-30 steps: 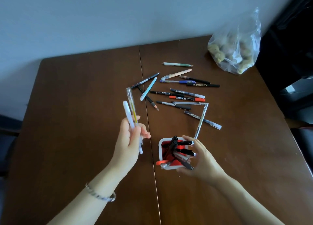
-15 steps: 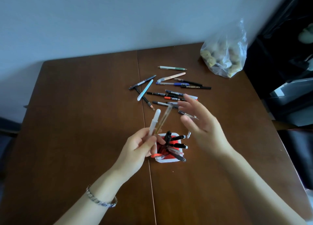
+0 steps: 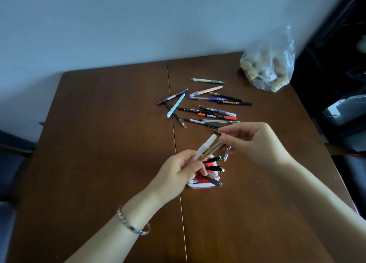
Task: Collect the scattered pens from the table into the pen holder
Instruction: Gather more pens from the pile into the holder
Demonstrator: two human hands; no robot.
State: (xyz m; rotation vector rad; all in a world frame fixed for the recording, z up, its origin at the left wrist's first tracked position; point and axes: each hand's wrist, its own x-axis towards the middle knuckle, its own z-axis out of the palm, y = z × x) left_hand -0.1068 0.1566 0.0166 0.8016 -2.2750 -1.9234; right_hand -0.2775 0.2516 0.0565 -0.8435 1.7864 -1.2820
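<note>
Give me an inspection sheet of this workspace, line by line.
Surface: brown wooden table, seam down the middle.
Job's things: red and white pen holder with several pens inside; scattered pens lying beyond it.
Clutter: clear plastic bag at the far right corner.
Hands: left hand holds a white pen and a yellowish one above the holder; right hand pinches the yellowish one's tip.
Cables: nothing seen.
Surroundings: plain wall, dark furniture right.
</note>
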